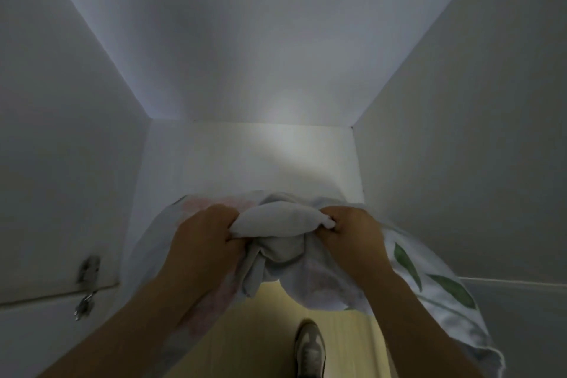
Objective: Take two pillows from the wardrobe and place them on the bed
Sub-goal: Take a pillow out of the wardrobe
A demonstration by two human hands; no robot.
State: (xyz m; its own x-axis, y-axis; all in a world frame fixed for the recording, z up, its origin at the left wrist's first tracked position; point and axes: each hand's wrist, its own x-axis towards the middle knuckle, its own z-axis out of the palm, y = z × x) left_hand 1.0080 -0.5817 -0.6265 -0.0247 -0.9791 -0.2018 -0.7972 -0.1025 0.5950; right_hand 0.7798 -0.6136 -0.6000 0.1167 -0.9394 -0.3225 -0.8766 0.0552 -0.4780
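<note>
While both hands (277,232) bunch it, the pillow (283,221) blurs — edges hidden.

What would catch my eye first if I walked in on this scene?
Two bare hands, left hand and right hand, clutching a bunched pillow with a leaf print, low in the middle of the view. Around them rise the pale walls of an otherwise bare wardrobe. Below, a shoe stands on the yellowish floor.
</note>
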